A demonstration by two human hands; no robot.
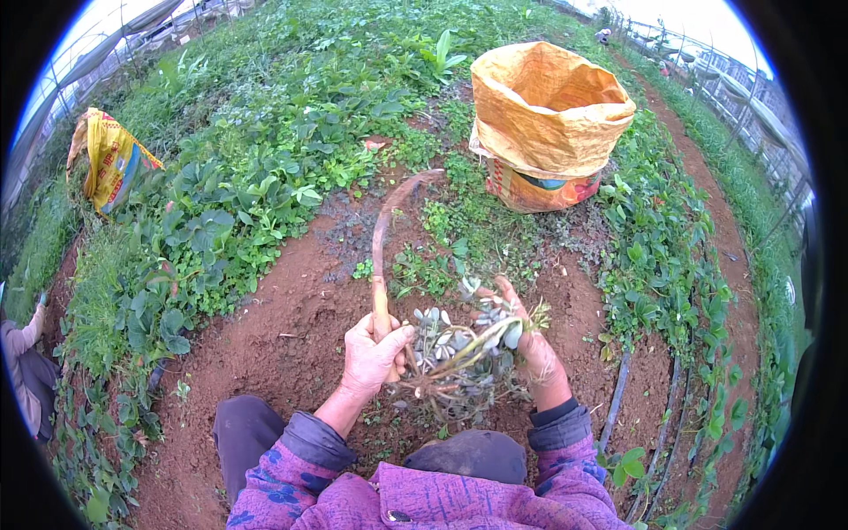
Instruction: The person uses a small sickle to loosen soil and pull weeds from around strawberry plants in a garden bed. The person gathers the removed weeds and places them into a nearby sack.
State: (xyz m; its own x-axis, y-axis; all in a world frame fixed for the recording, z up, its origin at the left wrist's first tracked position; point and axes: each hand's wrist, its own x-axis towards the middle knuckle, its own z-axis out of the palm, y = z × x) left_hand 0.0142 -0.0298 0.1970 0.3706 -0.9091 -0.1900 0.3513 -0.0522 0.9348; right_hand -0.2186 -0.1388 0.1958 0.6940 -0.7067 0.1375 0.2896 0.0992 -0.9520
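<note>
My left hand [374, 354] is closed around the wooden handle of a sickle [379, 245], whose curved, soil-stained blade points away from me and bends right at its tip. Its thumb and fingers also touch the root end of an uprooted clump of weeds [457, 354]. The clump, with pale green stems and grey-green leaves, spans the gap between my hands above the bare soil. My right hand [530, 331] is at the clump's right side, partly behind the stems and leaves, with fingers extended upward; whether it grips any stems cannot be made out.
An orange woven sack [550, 142] stands upright with its mouth open, ahead to the right. A yellow printed sack [112, 162] lies among plants at the left. Dark drip hoses [616, 397] run along the right bed. Another person [30, 371] crouches at the far left edge.
</note>
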